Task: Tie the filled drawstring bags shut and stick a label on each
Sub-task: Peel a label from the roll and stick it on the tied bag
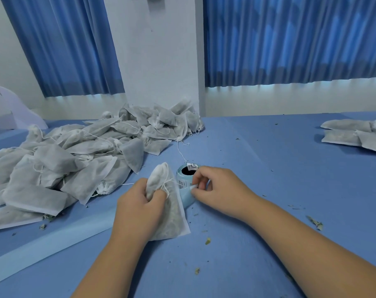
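At frame centre, the left hand (139, 203) grips a filled drawstring bag (172, 214) by its gathered neck, its lower corner on the blue table (268, 168). Just right, the right hand (212, 190) pinches a label (193, 186), mostly hidden by its fingers, beside the label roll (182, 176). The pile of bags (75, 160) runs off the left edge.

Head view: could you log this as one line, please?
left hand: grips drawstring bag | right hand: pinches label beside label roll

The pile of bags (60, 168) runs off the left edge. Print on the label roll (182, 180) is too small to read. Left fingers (159, 195) hide part of the bag (174, 214); right fingers (201, 183) hide the label (193, 186) end.
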`<state>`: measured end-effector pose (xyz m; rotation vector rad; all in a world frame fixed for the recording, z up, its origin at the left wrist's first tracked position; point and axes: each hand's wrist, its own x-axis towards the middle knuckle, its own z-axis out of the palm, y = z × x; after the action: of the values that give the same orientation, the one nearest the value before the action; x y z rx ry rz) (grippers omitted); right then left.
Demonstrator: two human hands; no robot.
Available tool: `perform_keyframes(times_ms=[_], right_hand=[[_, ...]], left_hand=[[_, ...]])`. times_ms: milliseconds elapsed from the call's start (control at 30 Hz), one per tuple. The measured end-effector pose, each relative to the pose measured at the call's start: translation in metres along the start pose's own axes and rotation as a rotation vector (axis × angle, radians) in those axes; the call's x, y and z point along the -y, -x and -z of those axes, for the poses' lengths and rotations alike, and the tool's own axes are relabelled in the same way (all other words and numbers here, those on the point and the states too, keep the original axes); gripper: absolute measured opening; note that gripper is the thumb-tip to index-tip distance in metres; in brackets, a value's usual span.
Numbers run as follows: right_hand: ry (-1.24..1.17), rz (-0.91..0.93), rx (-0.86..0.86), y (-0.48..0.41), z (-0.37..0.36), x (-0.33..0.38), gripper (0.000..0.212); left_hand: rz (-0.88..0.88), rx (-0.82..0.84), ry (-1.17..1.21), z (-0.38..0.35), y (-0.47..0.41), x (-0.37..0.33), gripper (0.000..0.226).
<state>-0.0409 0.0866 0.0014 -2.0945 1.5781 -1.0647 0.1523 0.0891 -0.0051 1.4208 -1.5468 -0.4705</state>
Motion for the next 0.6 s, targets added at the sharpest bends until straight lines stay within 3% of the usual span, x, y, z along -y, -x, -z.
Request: perform_keyframes(times_ms=[600], right_hand=[[-0.166, -0.138, 0.036, 0.002, -0.004, 0.011, 0.024]], left_hand=[[-0.068, 0.059, -0.016, -0.003, 0.002, 0.0, 0.029]])
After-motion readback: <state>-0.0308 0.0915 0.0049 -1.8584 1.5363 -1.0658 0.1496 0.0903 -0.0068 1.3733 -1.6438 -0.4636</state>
